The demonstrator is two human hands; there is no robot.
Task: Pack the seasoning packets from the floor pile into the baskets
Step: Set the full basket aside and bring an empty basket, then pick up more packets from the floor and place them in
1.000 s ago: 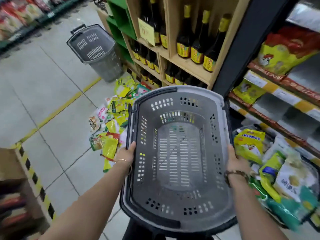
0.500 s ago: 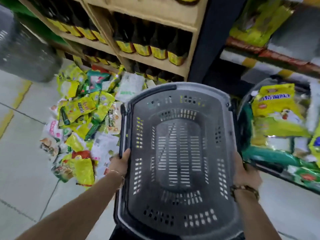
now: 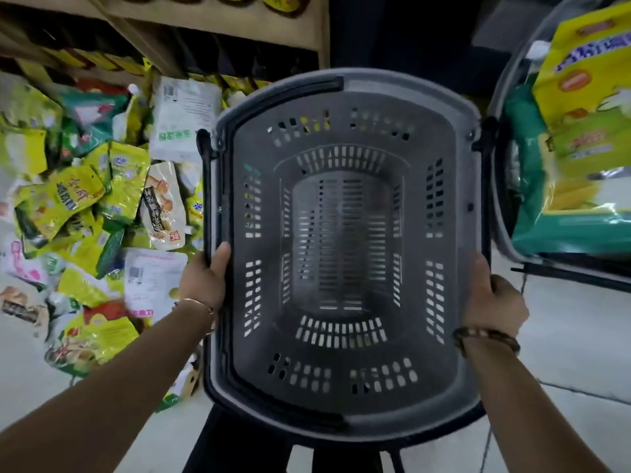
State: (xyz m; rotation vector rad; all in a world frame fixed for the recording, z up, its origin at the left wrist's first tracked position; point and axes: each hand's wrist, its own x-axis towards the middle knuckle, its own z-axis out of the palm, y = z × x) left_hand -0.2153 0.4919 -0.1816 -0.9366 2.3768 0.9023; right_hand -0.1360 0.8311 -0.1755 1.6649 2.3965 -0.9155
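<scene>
- Your view had soft, even light; the basket (image 3: 403, 84) looked darker at its floor than at its pale rim.
- Left of the basket, the packets (image 3: 78, 199) were smeared by motion blur, with faint glare.
- Beyond the basket, the shelf (image 3: 211, 18) sat dim and bowed.

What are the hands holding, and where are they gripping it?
The grey basket, by its rim: left hand on its left side, right hand on its right side.
</scene>
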